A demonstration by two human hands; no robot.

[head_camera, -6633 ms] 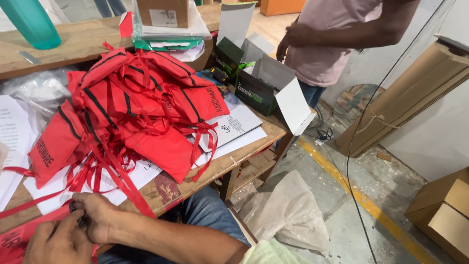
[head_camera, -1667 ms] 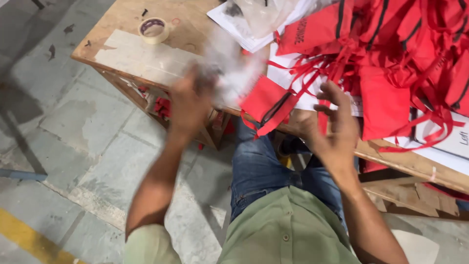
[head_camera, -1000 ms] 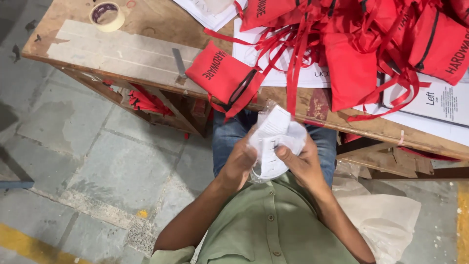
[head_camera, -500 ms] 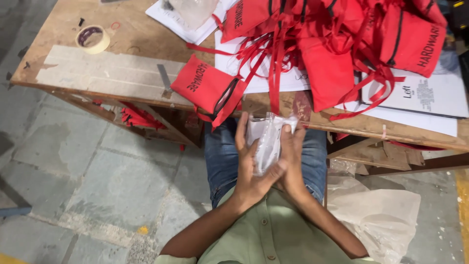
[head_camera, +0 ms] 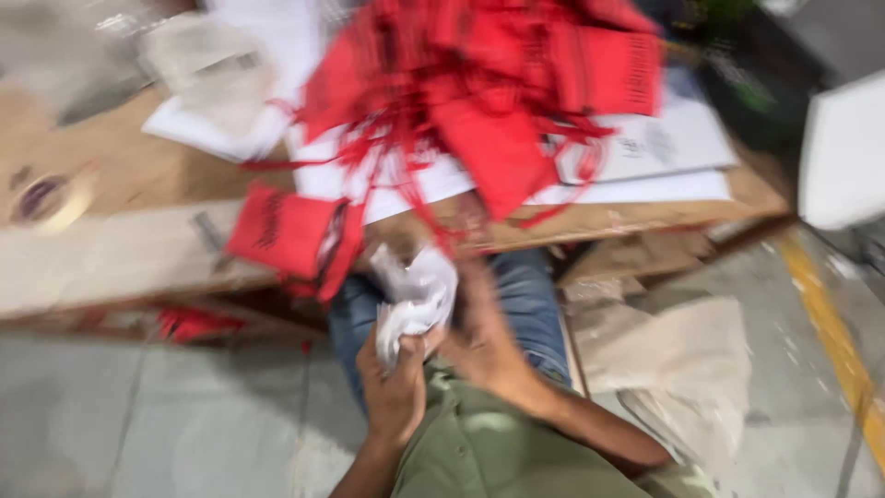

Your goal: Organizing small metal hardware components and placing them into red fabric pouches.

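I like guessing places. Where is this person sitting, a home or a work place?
Probably a workshop or packing room: a rough wooden table piled with red bags, a tape roll, and a bare concrete floor.

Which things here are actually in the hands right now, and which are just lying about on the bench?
In hand:
left hand grips the crumpled clear plastic bag
right hand, blurred, beside it

Lying about:
pile of red pouches
single red pouch at the bench edge
tape roll
white sheets
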